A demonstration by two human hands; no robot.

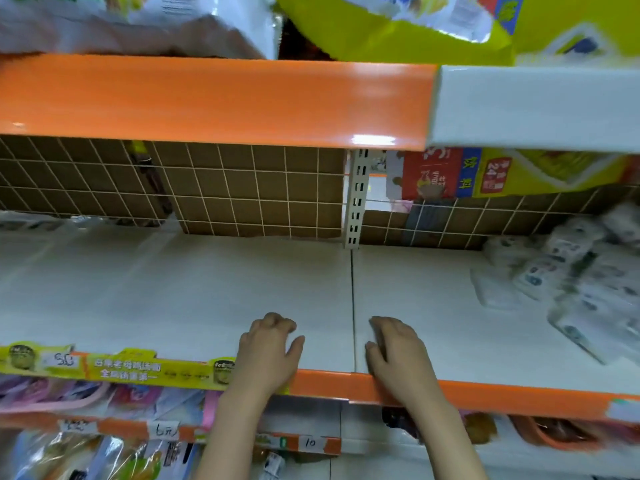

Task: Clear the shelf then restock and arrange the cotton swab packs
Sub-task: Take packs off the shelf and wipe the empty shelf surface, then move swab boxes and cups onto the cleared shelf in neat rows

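White shelf (194,289) boards fill our view under an orange upper ledge. Our left hand (270,351) and right hand (398,351) rest near the front edge, fingers loosely curled, holding nothing. The middle looks cleared, we judge. Cotton swab packs (581,265) lie heaped at the far right, so restocking and arranging remain.
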